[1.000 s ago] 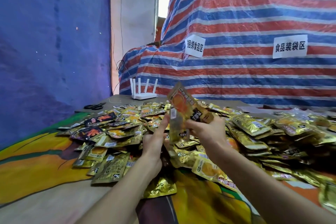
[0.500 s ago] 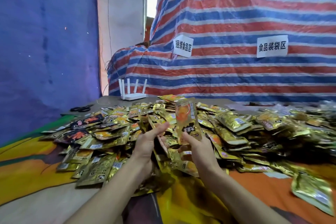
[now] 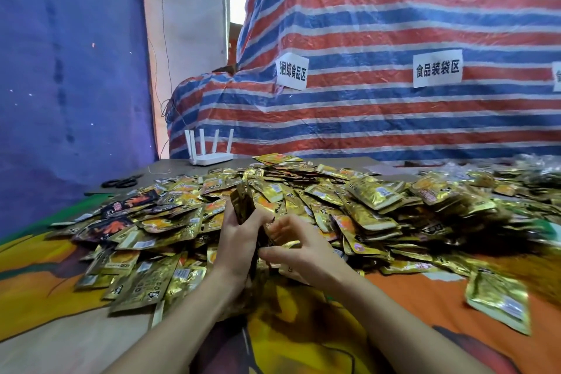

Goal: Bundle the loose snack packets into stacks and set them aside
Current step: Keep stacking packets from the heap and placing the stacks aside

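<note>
Snack packets (image 3: 368,206), gold foil, heap the bench (image 3: 54,346); left hand (image 3: 239,241) grips an upright stack (image 3: 243,206), half-open right hand (image 3: 303,250) touches it.

The cloth-covered table (image 3: 425,297) carries a wide heap of gold snack packets (image 3: 364,200), with a white router (image 3: 211,158) and black scissors (image 3: 121,182) behind.

The snack packets (image 3: 373,196) are glossy, crinkled foil. The striped tarp (image 3: 394,118) is woven plastic with a faint sheen; its labels (image 3: 437,68) are matt paper.
</note>
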A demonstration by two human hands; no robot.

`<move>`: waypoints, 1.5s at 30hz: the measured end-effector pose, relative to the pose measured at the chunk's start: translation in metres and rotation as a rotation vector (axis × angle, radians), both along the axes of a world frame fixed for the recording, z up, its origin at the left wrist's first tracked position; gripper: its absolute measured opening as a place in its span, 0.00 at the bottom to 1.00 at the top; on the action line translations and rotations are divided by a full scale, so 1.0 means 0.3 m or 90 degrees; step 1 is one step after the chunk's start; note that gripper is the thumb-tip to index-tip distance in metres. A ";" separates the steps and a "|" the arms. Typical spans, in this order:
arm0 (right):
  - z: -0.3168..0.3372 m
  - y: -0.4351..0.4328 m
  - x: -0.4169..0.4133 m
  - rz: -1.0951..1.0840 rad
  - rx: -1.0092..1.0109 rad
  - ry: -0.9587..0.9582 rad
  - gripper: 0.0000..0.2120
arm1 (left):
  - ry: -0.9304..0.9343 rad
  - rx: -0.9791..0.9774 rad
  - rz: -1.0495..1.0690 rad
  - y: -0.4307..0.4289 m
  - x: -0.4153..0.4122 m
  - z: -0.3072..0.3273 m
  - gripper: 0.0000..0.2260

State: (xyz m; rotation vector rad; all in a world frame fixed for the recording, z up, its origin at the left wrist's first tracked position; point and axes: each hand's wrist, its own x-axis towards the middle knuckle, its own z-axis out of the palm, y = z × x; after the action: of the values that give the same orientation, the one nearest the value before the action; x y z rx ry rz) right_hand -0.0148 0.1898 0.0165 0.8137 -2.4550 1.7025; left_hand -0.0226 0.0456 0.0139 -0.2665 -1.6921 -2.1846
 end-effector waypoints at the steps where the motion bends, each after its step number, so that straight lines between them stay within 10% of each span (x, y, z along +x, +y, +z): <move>1: 0.005 0.009 -0.006 -0.006 0.000 0.020 0.24 | 0.031 -0.034 -0.015 0.006 0.010 -0.002 0.21; 6: 0.009 0.065 -0.023 0.084 0.029 0.015 0.22 | 0.130 -0.148 -0.106 0.021 0.035 -0.037 0.47; 19: -0.019 0.067 -0.048 0.059 0.071 0.072 0.15 | 0.152 -0.169 -0.092 0.028 0.053 -0.041 0.34; 36: 0.139 0.708 0.052 -0.635 0.576 0.050 0.07 | 0.240 -0.337 -0.084 0.044 0.047 -0.058 0.34; 45: 0.062 0.911 0.046 -0.710 0.606 -0.016 0.06 | 0.237 -0.348 -0.101 0.052 0.057 -0.052 0.32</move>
State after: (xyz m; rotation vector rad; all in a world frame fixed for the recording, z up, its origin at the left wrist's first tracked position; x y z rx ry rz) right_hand -0.0009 0.4631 0.0350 -0.5803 -2.7284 0.1572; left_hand -0.0053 0.0611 -0.0018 -0.9127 -2.0516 -1.5857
